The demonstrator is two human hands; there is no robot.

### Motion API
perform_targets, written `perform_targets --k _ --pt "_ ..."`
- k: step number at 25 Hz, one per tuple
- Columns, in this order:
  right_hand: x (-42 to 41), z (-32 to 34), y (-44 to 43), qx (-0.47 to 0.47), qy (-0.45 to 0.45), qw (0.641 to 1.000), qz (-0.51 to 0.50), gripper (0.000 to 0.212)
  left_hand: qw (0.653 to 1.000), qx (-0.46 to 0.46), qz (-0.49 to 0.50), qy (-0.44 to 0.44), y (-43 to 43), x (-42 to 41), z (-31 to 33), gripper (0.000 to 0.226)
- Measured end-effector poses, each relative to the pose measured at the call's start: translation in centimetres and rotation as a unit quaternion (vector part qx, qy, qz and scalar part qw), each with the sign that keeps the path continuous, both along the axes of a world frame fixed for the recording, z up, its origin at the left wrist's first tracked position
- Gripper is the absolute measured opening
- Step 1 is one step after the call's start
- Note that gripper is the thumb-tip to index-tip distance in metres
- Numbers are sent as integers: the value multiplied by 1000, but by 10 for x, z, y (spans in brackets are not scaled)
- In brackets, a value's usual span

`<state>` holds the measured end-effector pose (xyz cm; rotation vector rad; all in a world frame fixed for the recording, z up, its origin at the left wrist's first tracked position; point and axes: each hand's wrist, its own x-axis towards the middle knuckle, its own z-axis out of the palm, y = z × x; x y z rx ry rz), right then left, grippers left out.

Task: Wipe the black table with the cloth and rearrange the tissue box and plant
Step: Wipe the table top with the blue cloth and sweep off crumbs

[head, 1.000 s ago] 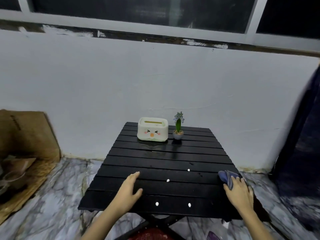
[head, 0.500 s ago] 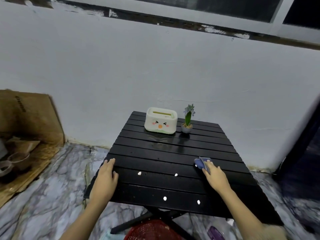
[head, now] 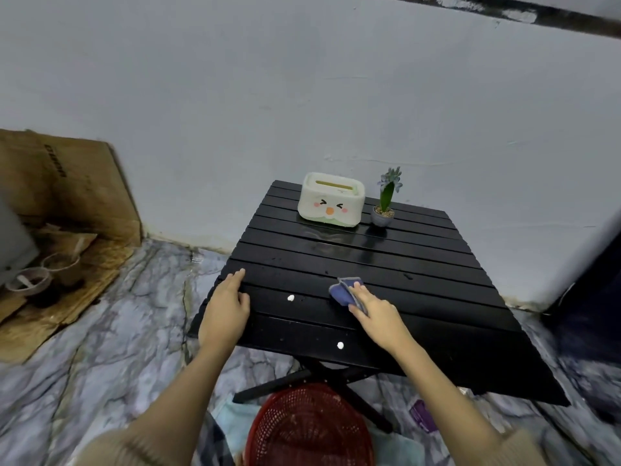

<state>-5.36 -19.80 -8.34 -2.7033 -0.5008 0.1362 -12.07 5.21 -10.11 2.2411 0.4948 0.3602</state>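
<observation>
The cloth [head: 346, 290], a small blue-grey rag, sits mid-table under the right hand [head: 376, 312], fingers pressed flat on it, pinning it to the slats rather than clenching it. Compared to half a second ago it's slid further left toward the middle of the black table [head: 420, 264], and two of the four white specks are gone; only one near the cloth [head: 291, 298] and one by the front edge [head: 340, 345] are left. The left hand [head: 226, 309] lies open, palm down on the table's left edge, gripping nothing, about where it was before. The tissue box [head: 331, 200] and the little potted plant [head: 384, 200] haven't budged, side by side at the back by the wall. A red basket [head: 309, 428] sits on the floor under the near edge.
</observation>
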Motion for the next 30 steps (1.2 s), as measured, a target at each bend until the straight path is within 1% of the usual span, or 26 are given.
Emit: perform_targets --k 3,6,9,10,12,13,14,15,16,18,19,22,24,26,27,30 --pt "-15 5 6 33 19 999 28 48 1000 -14 17 -5 0 -3 3 47" --pt "-31 6 4 42 28 996 74 48 1000 -13 19 -6 1 -4 2 46" --pt "-49 3 -1 65 58 990 113 51 1000 -16 25 -4 2 -4 1 45" --pt "-56 3 -2 77 70 987 120 57 999 -18 28 -7 2 -4 0 44" --pt "-70 2 -6 104 80 982 134 82 999 -20 32 -12 1 -4 -1 44" --pt "-77 0 -9 108 79 980 144 89 999 -19 33 -13 1 -3 -2 43" --pt "-83 -1 -11 108 73 979 155 89 999 -20 33 -14 1 -3 -2 43" --pt "-90 -2 -13 105 68 979 161 84 999 -20 32 -13 2 -3 -2 43" --pt "-95 -3 -14 106 64 978 167 74 999 -21 32 -12 2 -2 -3 43" --pt "-102 0 -17 111 72 978 161 46 999 -21 34 -11 3 -2 -4 44" --pt "-104 3 -19 117 76 978 157 40 999 -21 35 -12 4 -1 -6 44" --pt "-105 20 -28 157 56 975 149 41 999 -22 38 -14 4 0 -7 44" --pt "-102 30 -39 177 28 976 121 37 999 -20 37 -16 4 -1 -5 44" --pt "-97 38 -54 190 -4 979 74 28 999 -15 36 -17 3 -3 -4 43" --pt "-93 39 -64 196 -20 979 43 26 999 -13 36 -17 3 -3 -4 43" --pt "-85 28 -91 192 -54 978 -68 34 999 -11 37 -16 4 -2 -4 43"
